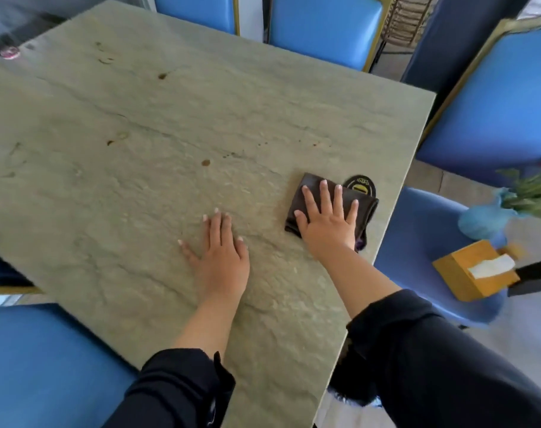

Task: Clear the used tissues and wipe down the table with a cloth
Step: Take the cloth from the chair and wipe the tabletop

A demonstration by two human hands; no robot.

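Near the right edge of the grey-green stone table (139, 118), right hand (328, 220) flat, fingers spread, pressing folded dark brown cloth (300, 196), left hand (220, 251) flat, fingers straight, on bare surface beside it.

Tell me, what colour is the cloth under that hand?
Dark brown. The cloth lies folded under the right hand, seen in the head view.

Stained stone table (133, 186): dark folded cloth (306, 193), round black coaster (362, 187).
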